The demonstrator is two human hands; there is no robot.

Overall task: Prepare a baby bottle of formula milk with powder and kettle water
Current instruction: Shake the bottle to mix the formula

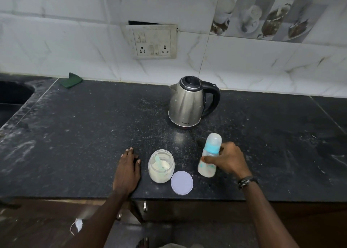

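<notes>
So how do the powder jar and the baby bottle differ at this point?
The powder jar stands open and upright, its lid lying flat beside it; the baby bottle is capped and tilted. The jar stands free with a scoop inside; the bottle is gripped by the right hand, while the left hand rests flat on the counter. The jar is squat, the bottle tall and slim. Both are clear with pale contents.

- Baby bottle: clear, blue collar, capped, milky contents, tilted.
- Powder jar: open, upright, scoop inside.
- Jar lid: flat, just beside jar.
- Kettle: steel, lid closed, upright.
</notes>
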